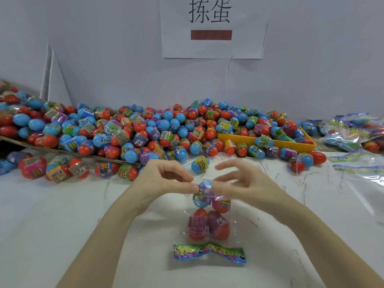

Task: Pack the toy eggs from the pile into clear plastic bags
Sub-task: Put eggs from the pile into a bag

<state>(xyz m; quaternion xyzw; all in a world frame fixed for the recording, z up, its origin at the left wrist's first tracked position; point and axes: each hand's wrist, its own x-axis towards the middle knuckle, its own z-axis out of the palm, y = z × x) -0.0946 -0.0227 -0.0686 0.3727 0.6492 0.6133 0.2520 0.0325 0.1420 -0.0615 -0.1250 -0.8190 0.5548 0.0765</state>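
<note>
A clear plastic bag (234,223) with a colourful printed header (208,251) lies on the white table in front of me. Several toy eggs sit inside it, two red ones (207,225) lowest. At the bag's mouth a blue and purple egg (204,189) is held between both hands. My left hand (164,179) pinches it from the left with thumb and forefinger. My right hand (239,183) holds it and the bag's mouth from the right, its other fingers spread. The big pile of red and blue eggs (145,129) stretches along the wall behind.
A yellow tray (270,142) full of eggs stands at the back right. Filled bags (349,129) and flat empty bags (357,167) lie at the far right. A cardboard sheet (62,151) props the left of the pile. Loose eggs (60,169) lie left of my hands.
</note>
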